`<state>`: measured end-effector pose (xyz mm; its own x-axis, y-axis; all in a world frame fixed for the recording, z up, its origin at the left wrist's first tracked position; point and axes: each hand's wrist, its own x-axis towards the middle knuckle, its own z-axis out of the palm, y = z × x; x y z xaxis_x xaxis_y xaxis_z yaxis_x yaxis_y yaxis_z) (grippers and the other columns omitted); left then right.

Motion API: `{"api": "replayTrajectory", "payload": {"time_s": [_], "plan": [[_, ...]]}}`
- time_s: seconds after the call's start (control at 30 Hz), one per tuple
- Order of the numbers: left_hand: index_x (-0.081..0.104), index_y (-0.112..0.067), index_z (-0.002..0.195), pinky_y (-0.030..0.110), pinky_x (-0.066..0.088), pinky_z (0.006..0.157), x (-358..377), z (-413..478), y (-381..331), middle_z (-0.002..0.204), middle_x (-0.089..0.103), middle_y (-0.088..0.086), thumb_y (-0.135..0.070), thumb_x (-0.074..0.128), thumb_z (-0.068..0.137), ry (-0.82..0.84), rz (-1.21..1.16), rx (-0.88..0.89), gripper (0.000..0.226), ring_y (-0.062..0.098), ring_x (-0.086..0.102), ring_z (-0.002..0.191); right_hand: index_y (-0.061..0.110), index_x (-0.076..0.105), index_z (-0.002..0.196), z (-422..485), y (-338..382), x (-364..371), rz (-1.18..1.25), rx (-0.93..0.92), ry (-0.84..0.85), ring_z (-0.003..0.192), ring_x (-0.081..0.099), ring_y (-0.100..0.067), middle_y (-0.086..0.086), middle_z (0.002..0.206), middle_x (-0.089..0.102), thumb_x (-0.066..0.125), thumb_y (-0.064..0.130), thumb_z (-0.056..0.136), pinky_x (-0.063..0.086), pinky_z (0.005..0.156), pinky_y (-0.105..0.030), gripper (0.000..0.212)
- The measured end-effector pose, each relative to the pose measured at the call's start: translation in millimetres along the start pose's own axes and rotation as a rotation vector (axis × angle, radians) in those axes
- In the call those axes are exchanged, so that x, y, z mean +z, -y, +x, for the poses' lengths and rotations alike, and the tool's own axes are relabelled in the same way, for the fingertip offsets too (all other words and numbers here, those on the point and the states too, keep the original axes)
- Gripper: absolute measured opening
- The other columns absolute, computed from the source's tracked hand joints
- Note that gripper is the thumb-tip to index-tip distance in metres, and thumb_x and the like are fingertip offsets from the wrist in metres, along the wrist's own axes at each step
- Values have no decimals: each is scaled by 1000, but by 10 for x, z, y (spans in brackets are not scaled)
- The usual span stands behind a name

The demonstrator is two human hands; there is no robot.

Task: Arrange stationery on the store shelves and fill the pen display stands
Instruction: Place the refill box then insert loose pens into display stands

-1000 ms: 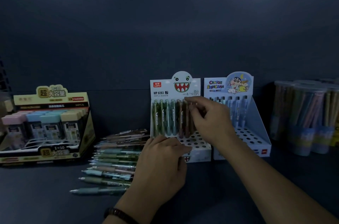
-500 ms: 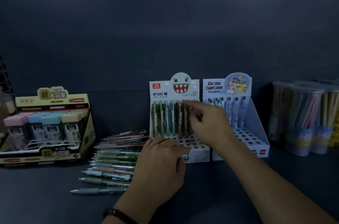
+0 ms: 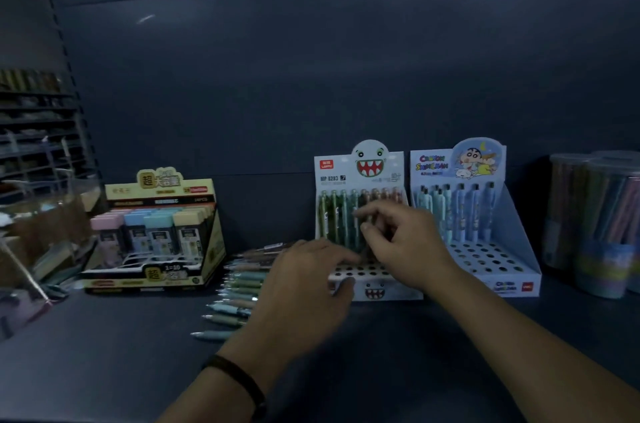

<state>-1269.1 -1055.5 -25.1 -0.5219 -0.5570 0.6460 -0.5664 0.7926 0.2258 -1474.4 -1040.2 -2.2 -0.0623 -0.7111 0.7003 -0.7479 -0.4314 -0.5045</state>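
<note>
A white pen display stand (image 3: 381, 291) with a monster face sits mid-shelf, a row of pens (image 3: 329, 214) upright along its back. Left of it lies a pile of several loose pens (image 3: 239, 284). My left hand (image 3: 304, 280) rests flat on the stand's perforated front left corner, with the thumb over the front edge. In front of the pen row, my right hand (image 3: 405, 242) is motion-blurred, with its fingers loosely bent and index and thumb slightly apart. No pen shows in it.
A blue cartoon pen stand (image 3: 502, 249) with a few pens stands right of the white one. Clear tubs of pencils (image 3: 595, 221) are at far right. A yellow eraser display box (image 3: 156, 235) sits at left, and a clear holder (image 3: 34, 232) beyond it. The shelf's back wall is close behind.
My right hand has dropped from the tops of the pens at the row's right end, down and leftward. The left hand stays on the stand. The view has swung left.
</note>
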Motion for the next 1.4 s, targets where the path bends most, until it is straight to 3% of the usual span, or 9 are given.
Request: {"api": "replayTrajectory", "payload": {"time_s": [0.13, 0.27, 0.4, 0.63, 0.8, 0.93, 1.07, 1.27, 1.4], "plan": [[75, -37, 112, 23, 55, 85, -463, -175, 339, 106, 68, -23, -26, 77, 90, 56, 70, -70, 25, -2, 64, 96, 29, 78, 97, -16, 55, 14, 72, -30, 119, 54, 54, -10, -2, 62, 60, 70, 17, 98, 50, 59, -29, 14], [73, -40, 111, 13, 42, 78, -774, -391, 563, 102, 60, -29, -27, 78, 92, 175, 160, -113, 24, -5, 58, 93, 27, 80, 90, -50, 121, 49, 117, -51, 243, 57, 59, -17, -1, 63, 65, 72, 19, 98, 52, 58, -28, 14], [74, -41, 108, 22, 50, 80, -834, -517, 576, 104, 63, -26, -33, 73, 94, 273, 193, -118, 17, -4, 59, 95, 25, 80, 84, -66, 141, 76, 121, -48, 293, 61, 65, -23, -3, 66, 69, 73, 16, 96, 57, 62, -34, 16], [70, -41, 123, 32, 53, 92, -744, -447, 461, 121, 64, -20, -41, 66, 98, 266, 293, -27, 25, 5, 59, 112, 25, 80, 82, -59, 153, 82, 114, -32, 311, 64, 67, -17, 4, 68, 71, 74, 18, 95, 62, 66, -37, 15], [73, -45, 116, 24, 42, 77, -684, -349, 399, 107, 61, -18, -50, 64, 99, 293, 322, 34, 20, 5, 55, 103, 25, 79, 82, -62, 143, 71, 122, -23, 315, 65, 68, -18, 3, 69, 72, 74, 18, 95, 62, 68, -38, 15], [74, -43, 109, 25, 47, 83, -618, -321, 433, 104, 64, -22, -46, 68, 97, 279, 293, 31, 14, 0, 54, 101, 25, 79, 82, -59, 139, 75, 134, -17, 309, 65, 68, -17, 3, 70, 72, 74, 18, 95, 62, 67, -36, 16], [73, -40, 102, 21, 42, 79, -593, -285, 452, 99, 65, -24, -43, 65, 98, 239, 284, 37, 9, -1, 55, 96, 27, 80, 83, -54, 118, 74, 153, -19, 298, 65, 67, -15, 3, 71, 73, 75, 20, 94, 61, 66, -34, 14], [76, -37, 99, 12, 51, 65, -552, 9, 275, 86, 72, -28, -31, 73, 96, -16, -81, -224, 7, -9, 67, 84, 23, 82, 96, 16, 170, -36, 451, 40, 141, 77, 74, -27, -1, 83, 77, 88, 16, 83, 65, 74, -36, 17], [77, -35, 94, 12, 52, 67, -405, 261, 21, 84, 74, -24, -18, 71, 98, -91, -314, -280, 18, -5, 69, 79, 7, 79, 103, 96, 152, -192, 661, 61, 16, 73, 75, -23, -13, 88, 78, 85, 2, 82, 59, 65, -21, 22]]}}
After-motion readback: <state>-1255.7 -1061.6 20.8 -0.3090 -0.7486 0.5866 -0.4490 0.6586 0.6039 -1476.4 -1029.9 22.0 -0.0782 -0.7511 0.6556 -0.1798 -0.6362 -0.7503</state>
